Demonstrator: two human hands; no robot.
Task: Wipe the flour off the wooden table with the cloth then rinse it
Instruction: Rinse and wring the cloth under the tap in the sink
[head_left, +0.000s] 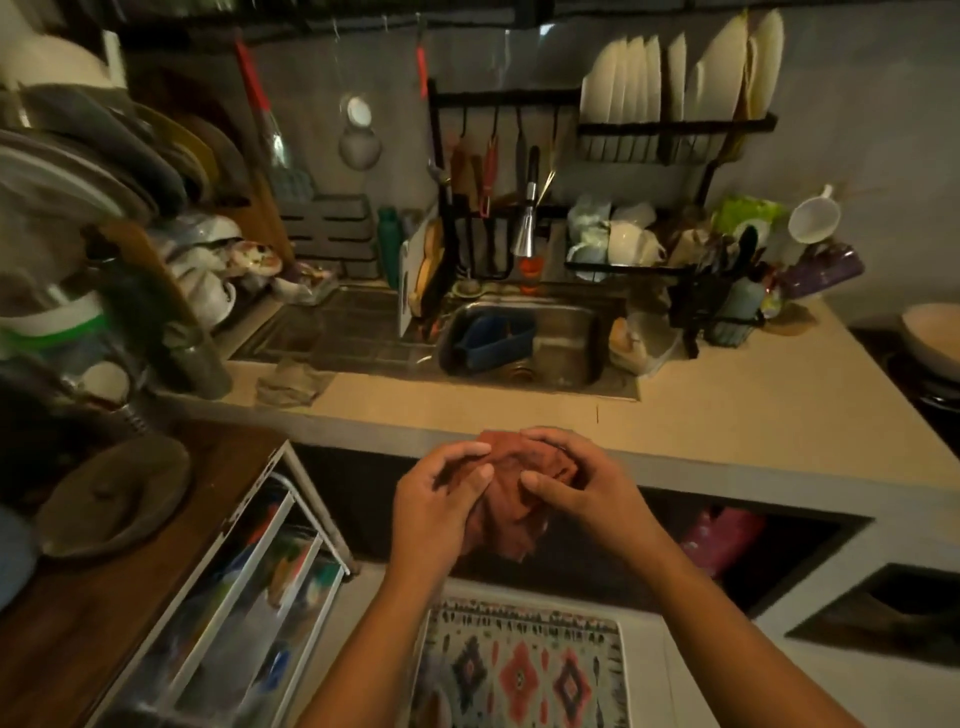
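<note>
A bunched reddish-brown cloth hangs between both hands, in front of the near edge of the beige counter. My left hand grips its left side. My right hand closes over its top and right side. The steel sink lies beyond the counter, with a blue tub inside it and a tap above. The wooden table is at the lower left; no flour shows on the part in view.
A dish rack with white plates stands behind the sink, mugs and utensils under it. Stacked plates and pots crowd the left. A round lid rests on the wooden table. A white wire rack and a patterned mat lie below.
</note>
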